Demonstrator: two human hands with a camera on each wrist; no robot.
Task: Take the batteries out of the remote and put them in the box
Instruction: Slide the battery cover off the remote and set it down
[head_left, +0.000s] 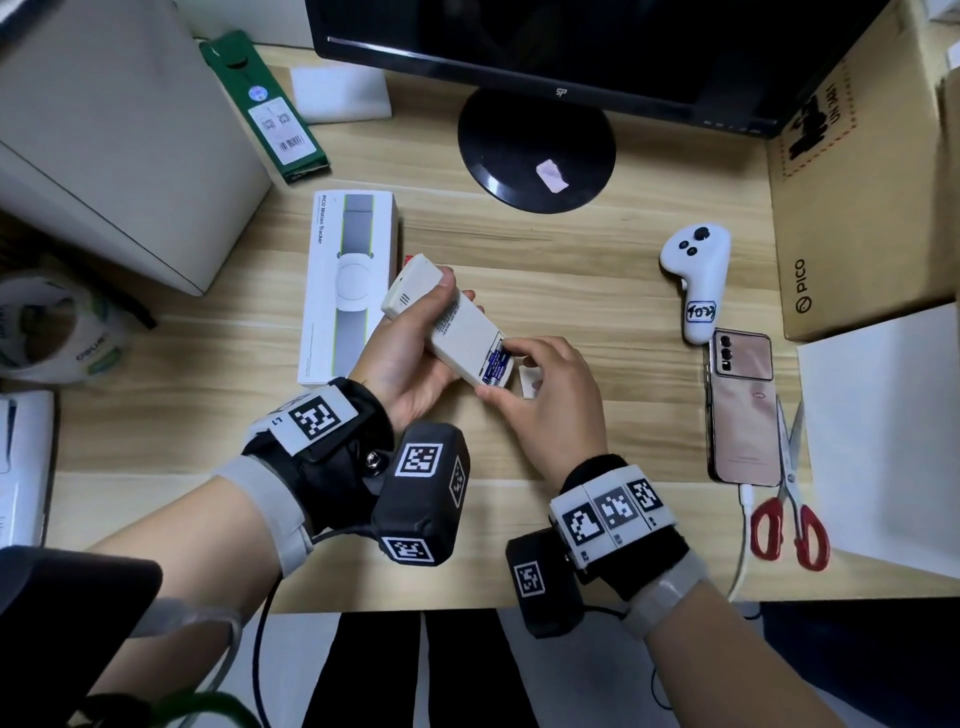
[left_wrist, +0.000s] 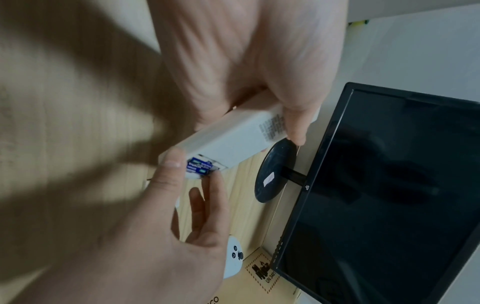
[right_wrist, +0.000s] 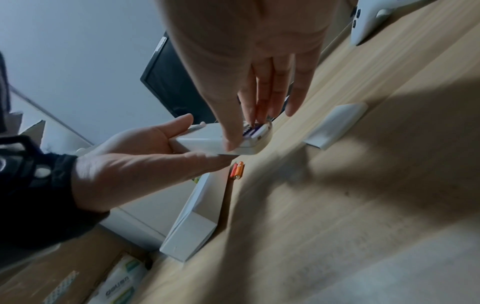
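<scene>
My left hand (head_left: 457, 291) grips a white remote (head_left: 462, 327) above the desk, back side up, thumb across its upper half. The battery compartment at its near end is uncovered, and blue batteries (head_left: 496, 368) lie in it. My right hand (head_left: 501, 369) pinches at that end: its thumb presses the remote's corner while its fingertips (right_wrist: 253, 121) dig onto the blue batteries (right_wrist: 253, 130). The white battery cover (right_wrist: 337, 127) lies on the desk beside my right hand. A white box (head_left: 348, 286) lies flat just left of the remote. Two orange batteries (right_wrist: 237, 170) lie on the desk next to it.
A monitor's round stand (head_left: 535, 150) sits behind the hands. To the right lie a white controller (head_left: 696, 270), a pink phone (head_left: 743, 410) on a cable and red-handled scissors (head_left: 789, 499). A cardboard box (head_left: 857, 208) fills the far right, and a tape roll (head_left: 52, 327) sits at left.
</scene>
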